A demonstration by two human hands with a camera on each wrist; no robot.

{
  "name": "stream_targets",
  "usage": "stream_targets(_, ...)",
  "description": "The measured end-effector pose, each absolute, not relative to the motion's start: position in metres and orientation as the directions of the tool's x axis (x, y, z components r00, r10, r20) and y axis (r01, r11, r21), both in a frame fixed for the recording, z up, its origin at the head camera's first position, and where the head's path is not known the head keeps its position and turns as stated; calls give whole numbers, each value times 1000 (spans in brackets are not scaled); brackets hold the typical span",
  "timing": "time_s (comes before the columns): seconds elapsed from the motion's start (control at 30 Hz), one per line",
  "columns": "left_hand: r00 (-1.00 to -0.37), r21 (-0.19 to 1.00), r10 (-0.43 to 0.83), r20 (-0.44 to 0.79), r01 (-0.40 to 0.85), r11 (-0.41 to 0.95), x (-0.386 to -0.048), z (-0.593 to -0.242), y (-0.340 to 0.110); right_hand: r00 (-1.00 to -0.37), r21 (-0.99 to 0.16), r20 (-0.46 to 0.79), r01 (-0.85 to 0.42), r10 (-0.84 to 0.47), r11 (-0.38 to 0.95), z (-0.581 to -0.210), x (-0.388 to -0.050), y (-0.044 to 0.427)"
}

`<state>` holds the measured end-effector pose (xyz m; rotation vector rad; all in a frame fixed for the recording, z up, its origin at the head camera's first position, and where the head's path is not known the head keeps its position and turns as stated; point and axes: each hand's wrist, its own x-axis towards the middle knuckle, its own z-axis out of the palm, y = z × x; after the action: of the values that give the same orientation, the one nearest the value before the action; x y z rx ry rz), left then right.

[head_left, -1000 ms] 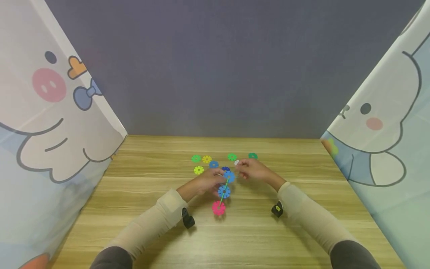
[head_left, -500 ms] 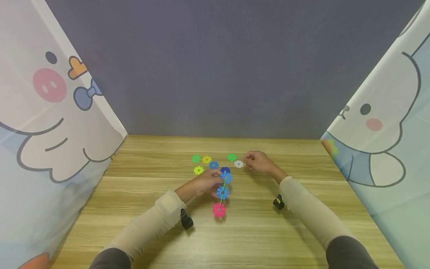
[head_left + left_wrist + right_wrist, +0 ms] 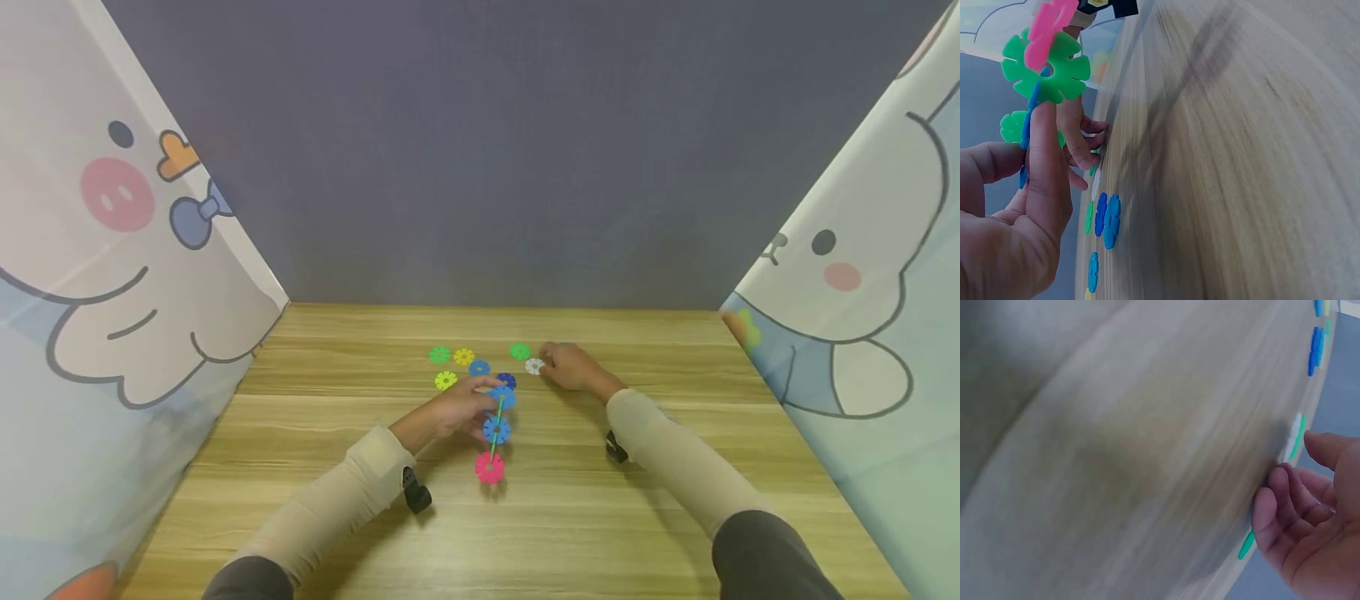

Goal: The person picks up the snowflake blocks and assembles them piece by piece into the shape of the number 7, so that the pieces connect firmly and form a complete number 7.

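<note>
In the head view my left hand (image 3: pixel 461 408) pinches a chain of slotted flower-shaped plastic discs. The chain has blue discs (image 3: pixel 496 430), green discs seen edge-on, and a pink disc (image 3: pixel 489 468) at its near end. Up close, thumb and fingers grip a blue disc (image 3: pixel 1033 106) beside an upright green disc (image 3: pixel 1071 67). My right hand (image 3: pixel 572 368) is low over the table, fingertips beside a white disc (image 3: pixel 534 367). Its fingers are loosely bent, with the thumb apart and no disc visible between them. A darker green disc (image 3: pixel 1245 545) lies partly behind these fingers.
Loose discs lie on the wooden table (image 3: pixel 337 467): green (image 3: pixel 440 355), yellow (image 3: pixel 464 357), yellow-green (image 3: pixel 446 381), blue (image 3: pixel 479 367), dark blue (image 3: pixel 506 381) and another green disc (image 3: pixel 520 352). A grey panel (image 3: pixel 495 167) stands behind, with printed cloths at both sides.
My right hand has moved away from the chain to the right and back, now hiding the dark green disc. The chain's far end has shifted slightly left; the left hand keeps its pinch.
</note>
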<state>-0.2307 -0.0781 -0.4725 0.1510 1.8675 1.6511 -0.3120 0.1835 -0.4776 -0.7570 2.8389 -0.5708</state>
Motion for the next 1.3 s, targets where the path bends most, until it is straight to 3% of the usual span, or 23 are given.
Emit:
stream_targets(0.37,-795,926,476,-377,-312,212,-232,-475,-80,-858,-325,-37,-474,-512,819,-484,-312,176)
stream_targets(0.93,-800,932,478,-362,-310,187,-233,-475,-79,-886,-414,-61,-396,-459,820,-480,-308,181)
stream_targets(1.3,-811,928,451,-372,-329,175,-235,-478,-78,-844,-419,26,-496,-536,761,-479,-300,188)
